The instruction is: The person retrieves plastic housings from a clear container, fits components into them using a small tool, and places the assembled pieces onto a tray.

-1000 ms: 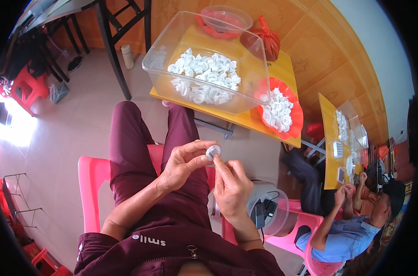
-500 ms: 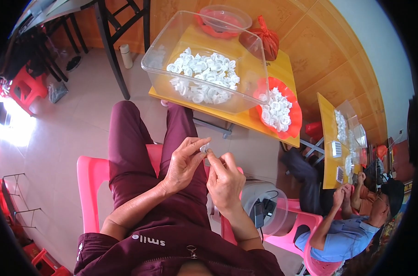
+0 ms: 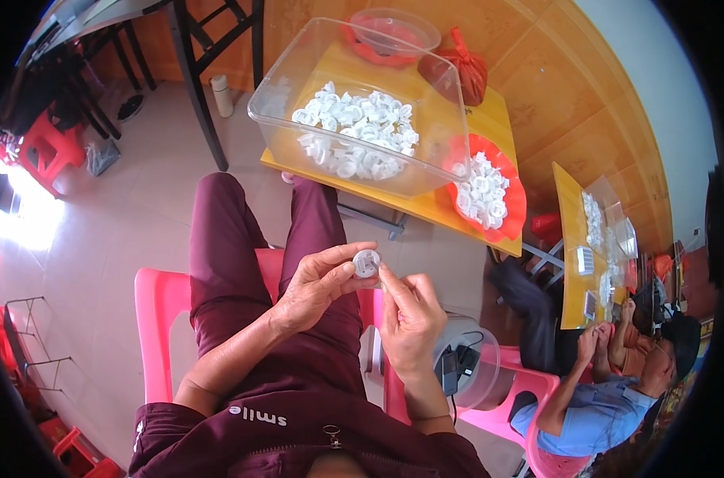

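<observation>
A small round white plastic part [image 3: 367, 264] is pinched between the thumb and fingers of my left hand [image 3: 310, 288], above my knees. Its flat face with raised inner shapes is turned up. My right hand [image 3: 412, 323] is on the part's right side, its index fingertip against the rim and the other fingers curled; its thumb is mostly hidden. Many similar white parts [image 3: 354, 127] lie heaped in a clear plastic bin [image 3: 290, 142] on the yellow table [image 3: 489, 119]. More fill a red scalloped dish [image 3: 515, 209] at the table's right corner.
A red tied bag [image 3: 467, 76] and a clear bowl [image 3: 402, 28] stand behind the bin. To my right is a clear tub [image 3: 489, 366] with black devices on it. Beyond, a person in a blue shirt [image 3: 597, 410] sits at another yellow table [image 3: 571, 263].
The white part has been turned so its round face shows. My right hand has shifted slightly right and down, with its index finger straighter. My left hand still holds the part.
</observation>
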A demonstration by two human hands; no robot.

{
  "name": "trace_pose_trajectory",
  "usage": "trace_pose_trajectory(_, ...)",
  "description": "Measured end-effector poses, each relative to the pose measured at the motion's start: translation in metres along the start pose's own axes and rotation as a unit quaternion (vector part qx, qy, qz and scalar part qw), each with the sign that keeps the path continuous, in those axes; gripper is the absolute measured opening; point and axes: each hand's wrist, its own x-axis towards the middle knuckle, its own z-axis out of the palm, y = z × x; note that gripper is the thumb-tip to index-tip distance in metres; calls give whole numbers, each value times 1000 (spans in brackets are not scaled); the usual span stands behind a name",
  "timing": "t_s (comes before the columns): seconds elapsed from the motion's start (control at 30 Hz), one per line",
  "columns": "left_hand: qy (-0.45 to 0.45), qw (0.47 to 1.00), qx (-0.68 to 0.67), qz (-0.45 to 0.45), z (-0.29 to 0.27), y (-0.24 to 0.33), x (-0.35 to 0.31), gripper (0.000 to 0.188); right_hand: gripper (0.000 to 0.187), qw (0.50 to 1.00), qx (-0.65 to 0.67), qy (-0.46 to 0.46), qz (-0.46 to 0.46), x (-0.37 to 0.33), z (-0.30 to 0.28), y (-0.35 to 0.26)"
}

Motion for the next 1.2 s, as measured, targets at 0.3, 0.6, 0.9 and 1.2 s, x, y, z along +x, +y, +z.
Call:
trace_pose_trajectory(0.3, 13, 1000, -15, -8, 1, 0, -2, 36, 42, 999, -2, 9, -31, -3, 7, -2)
trace_pose_trajectory(0.6, 52, 998, -46, 10, 0, -1, 0, 31, 39, 999, -29, 16, -43, -3, 10, -4)
trace_pose_trajectory(0.9, 86, 993, -72, 33, -5, -10, -1, 25, 44, 996, -54, 22, -60, -4, 19, -2)
trace_pose_trajectory(1.2, 93, 989, -75, 88, -8, -17, 2, 19, 49, 999, -24, 5, -34, -4, 26, -3)
